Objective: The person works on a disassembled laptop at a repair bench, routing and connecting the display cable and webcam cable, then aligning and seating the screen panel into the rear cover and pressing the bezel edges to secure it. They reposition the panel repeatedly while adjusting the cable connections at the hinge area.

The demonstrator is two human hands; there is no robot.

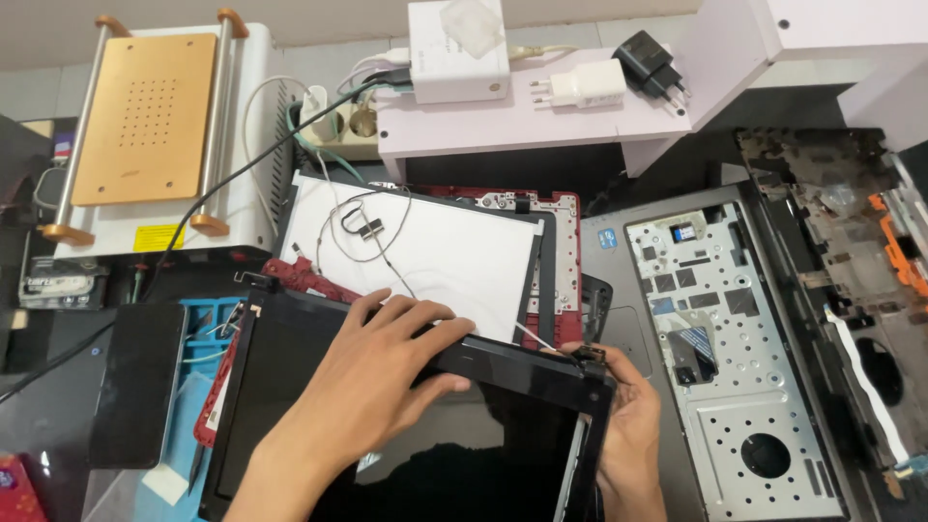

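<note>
Black and glossy, the laptop screen panel (406,435) lies on the bench before the white lid back (435,256), left hand (372,372) pressing its top bezel, right hand (623,425) gripping the corner; thin, light, probably fragile, best held by edges.

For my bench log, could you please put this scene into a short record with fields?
Left hand: flat on the top edge of the black laptop screen bezel
Right hand: gripping the bezel's right corner
Behind: white panel back with thin cables in a red lid
Right: grey laptop chassis, opened
Left: dark phone; separator machine with copper-coloured plate
</note>
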